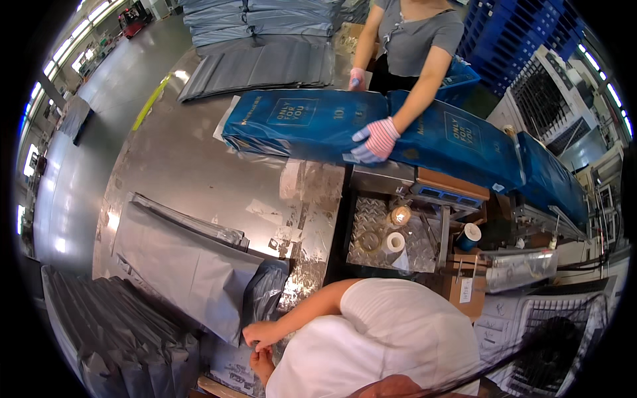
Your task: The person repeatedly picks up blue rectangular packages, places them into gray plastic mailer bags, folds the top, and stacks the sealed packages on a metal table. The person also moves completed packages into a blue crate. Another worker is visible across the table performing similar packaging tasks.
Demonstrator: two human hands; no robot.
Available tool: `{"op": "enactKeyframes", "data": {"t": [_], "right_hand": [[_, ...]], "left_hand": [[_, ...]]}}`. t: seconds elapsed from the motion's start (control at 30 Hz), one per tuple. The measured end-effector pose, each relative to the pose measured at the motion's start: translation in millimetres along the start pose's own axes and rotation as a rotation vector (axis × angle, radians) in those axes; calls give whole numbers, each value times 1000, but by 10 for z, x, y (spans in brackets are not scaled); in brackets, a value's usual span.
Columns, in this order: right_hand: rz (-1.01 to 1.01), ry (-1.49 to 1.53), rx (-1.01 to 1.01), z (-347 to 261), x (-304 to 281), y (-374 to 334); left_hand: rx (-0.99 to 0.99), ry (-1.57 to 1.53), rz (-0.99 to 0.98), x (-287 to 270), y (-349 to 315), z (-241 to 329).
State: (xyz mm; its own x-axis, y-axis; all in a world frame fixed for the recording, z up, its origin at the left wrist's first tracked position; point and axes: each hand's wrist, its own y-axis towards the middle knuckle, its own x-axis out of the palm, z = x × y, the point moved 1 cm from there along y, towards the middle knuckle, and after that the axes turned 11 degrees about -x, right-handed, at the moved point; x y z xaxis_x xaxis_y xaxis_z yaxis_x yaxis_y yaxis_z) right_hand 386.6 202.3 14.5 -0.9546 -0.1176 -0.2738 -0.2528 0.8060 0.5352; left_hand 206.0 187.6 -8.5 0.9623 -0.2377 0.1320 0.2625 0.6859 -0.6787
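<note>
At the lower middle my right hand (263,334) is closed, its fingers bent together in a pinch. Just below it, my left hand (261,363) is also closed, fingertips close to the right ones. What they pinch, if anything, is too small to make out. Both hands are beside the lower corner of a large grey plastic bag (192,259) lying on the metal table (199,159). A darker, crumpled grey plastic piece (267,288) sticks out next to the bag, above my hands.
Across the table a co-worker's striped-gloved hand (377,140) rests on blue wrapped packs (305,119). Grey bags stand stacked at lower left (119,331) and lie at the back (259,69). A metal tray (361,215) holds tape rolls (395,243).
</note>
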Motion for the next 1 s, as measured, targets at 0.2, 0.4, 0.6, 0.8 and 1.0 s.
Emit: {"op": "enactKeyframes", "data": {"t": [0.2, 0.4, 0.6, 0.8, 1.0], "right_hand": [[-112, -178, 83, 644, 883, -185], [308, 179, 423, -42, 313, -47], [143, -244, -105, -166, 359, -176], [37, -49, 334, 191, 570, -92], [43, 19, 242, 7, 504, 2]], "left_hand": [[39, 72, -101, -47, -63, 30], [-33, 49, -60, -231, 35, -112], [65, 75, -188, -164, -48, -46], [70, 282, -94, -190, 34, 48], [63, 321, -46, -231, 125, 72]]}}
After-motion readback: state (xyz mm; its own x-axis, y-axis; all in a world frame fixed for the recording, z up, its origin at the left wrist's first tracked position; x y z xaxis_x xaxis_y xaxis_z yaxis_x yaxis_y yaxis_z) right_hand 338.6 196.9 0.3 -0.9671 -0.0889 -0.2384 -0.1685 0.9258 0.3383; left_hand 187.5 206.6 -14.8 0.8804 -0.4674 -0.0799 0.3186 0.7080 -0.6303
